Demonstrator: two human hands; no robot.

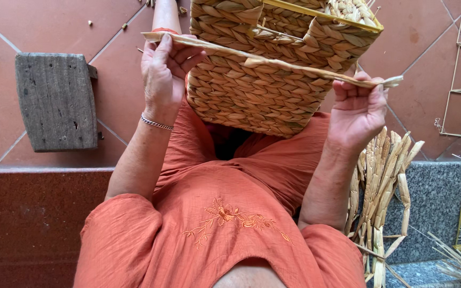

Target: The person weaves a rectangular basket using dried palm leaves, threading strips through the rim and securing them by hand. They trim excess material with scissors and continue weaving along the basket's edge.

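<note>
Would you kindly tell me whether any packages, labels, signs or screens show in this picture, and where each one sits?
None are in view: no package, label, sign or screen.
The left hand and right hand hold a flat straw strip stretched across a woven basket on the lap.
A grey wooden stool stands on the tiled floor, unmarked.

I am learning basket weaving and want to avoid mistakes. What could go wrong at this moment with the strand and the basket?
The left hand and right hand stretch a flat dried strand taut; it might split or tear if pulled harder. The woven basket rests tilted on the lap and could slip toward the tiled floor. The basket's yellow wire frame shows at the rim and may snag the strand.
</note>
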